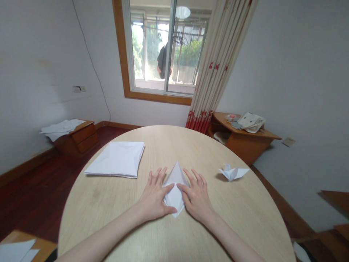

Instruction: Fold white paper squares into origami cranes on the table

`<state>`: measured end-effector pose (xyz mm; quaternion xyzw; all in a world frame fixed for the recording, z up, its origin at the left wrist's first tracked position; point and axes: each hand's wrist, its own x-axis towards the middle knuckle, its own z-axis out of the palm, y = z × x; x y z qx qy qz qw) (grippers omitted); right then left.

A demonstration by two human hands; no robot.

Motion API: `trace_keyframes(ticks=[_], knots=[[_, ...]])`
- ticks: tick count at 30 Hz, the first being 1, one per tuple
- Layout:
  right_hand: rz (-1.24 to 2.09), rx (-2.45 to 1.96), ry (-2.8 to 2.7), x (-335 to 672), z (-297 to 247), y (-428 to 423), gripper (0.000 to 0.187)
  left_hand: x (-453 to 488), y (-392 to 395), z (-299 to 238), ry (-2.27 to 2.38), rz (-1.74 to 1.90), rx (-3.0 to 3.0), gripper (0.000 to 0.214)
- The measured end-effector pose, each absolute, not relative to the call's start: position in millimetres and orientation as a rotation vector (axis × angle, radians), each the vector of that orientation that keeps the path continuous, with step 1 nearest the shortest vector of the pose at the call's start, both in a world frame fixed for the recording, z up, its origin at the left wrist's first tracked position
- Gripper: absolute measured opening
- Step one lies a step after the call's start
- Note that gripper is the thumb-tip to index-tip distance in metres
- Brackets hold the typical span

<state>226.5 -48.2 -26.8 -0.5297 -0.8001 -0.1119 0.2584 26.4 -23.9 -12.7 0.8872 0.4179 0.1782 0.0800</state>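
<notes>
Folded paper (175, 182) — under left hand (154, 194), right hand (195, 196)

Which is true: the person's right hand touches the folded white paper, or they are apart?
Touching: the head view shows the right hand with its index finger lying over the edge of the folded white paper.

Left hand (154, 194) and right hand (196, 198) pressed on a kite-shaped white paper fold (174, 193) atop a round pale wood counter (109, 214), fingers (158, 176) spread, thumbs over its edges. Stack of folded white paper (116, 159) to the left, small origami figure (234, 173) to the right. Curtained window (160, 47) beyond.
</notes>
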Motion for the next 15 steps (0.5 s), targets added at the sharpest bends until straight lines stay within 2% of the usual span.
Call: trace_keyframes(ticks=[5,15], knots=[[-0.259,-1.438,-2.206,225.5,-29.1,-49.4,0.030,26.1,-25.2,-12.6,1.241,0.545,2.714,0.072],[-0.328,-1.483,-2.224,223.5,-23.5,-54.5,0.028,26.6,-28.3,-13.7,1.263,0.549,2.802,0.074]])
